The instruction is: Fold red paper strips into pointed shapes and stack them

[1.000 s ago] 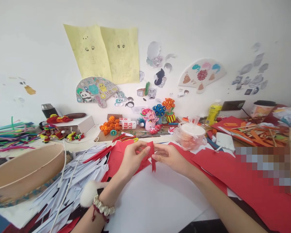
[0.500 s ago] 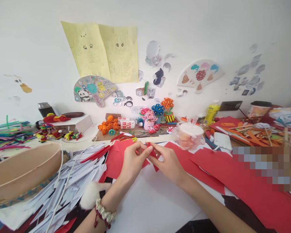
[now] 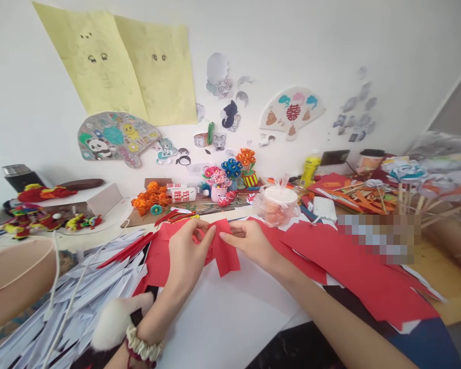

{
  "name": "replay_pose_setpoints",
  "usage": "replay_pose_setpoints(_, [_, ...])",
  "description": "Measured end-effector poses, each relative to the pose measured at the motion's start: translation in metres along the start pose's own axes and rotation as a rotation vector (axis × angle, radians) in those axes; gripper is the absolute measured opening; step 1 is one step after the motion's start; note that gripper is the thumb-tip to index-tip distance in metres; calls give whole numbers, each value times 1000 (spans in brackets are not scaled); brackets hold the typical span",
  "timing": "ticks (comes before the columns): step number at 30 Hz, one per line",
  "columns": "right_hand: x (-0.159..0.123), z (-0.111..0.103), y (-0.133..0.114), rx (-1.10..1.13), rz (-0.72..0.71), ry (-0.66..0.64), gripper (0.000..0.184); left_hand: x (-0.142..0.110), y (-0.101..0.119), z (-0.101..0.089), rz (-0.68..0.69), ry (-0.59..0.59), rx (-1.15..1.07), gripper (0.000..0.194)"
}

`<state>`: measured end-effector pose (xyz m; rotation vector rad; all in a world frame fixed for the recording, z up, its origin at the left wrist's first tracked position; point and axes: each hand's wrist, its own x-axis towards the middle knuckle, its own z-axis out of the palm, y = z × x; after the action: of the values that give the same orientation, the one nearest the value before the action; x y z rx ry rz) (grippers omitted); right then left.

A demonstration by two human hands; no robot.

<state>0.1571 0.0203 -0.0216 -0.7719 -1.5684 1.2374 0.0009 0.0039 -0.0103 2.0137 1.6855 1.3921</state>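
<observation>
Between my two hands is a small red strip of paper with a lengthwise crease, hanging over a white sheet. My left hand pinches its upper left edge between thumb and fingers. On the opposite side my right hand grips the right edge with thumb and fingertips. Just behind and left of my left hand lie larger pieces of red paper. More red sheets spread out to the right, past my right forearm.
Folded white paper strips are heaped at the left beside a large tan bowl. A plastic-wrapped tub stands beyond my hands, near small craft flower pots. A white cable crosses the strips.
The red paper, folded narrow before, now shows wider and opened out between my hands. My right hand has shifted to its right edge. The view has turned to the right.
</observation>
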Motion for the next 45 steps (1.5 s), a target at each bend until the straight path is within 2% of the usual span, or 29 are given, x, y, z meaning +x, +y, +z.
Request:
replay_pose_setpoints(6, [3,-2,7,31,19,32,38,-6,0,3,421,178,335,12])
replay_pose_setpoints(8, [4,-3,9,12,23,53,38,-6,-1,3,524,176,396,14])
replay_pose_setpoints(10, [4,-4,11,-29,21,72,36,-5,-2,3,543,137,390,15])
replay_pose_setpoints(13, [4,-4,10,-101,7,99,32,-2,-2,1,410,72,216,18])
replay_pose_setpoints(19, [1,-5,5,-191,-18,111,25,6,2,-3,-135,-75,-359,24])
replay_pose_setpoints(24, [0,-4,2,-164,-62,85,26,6,7,-5,-337,-176,-560,27])
replay_pose_setpoints(29, [1,-5,1,-88,-69,74,28,2,11,-6,-382,-268,-638,33])
replay_pose_setpoints(33, [1,-5,1,-70,-61,58,26,1,10,-6,-344,-242,-620,31])
replay_pose_setpoints(40, [-1,-4,0,8,5,33,29,1,9,-8,-372,-233,-613,30])
replay_pose_setpoints(45, [-2,-3,-3,-26,19,2,29,1,10,-7,-370,-207,-631,29])
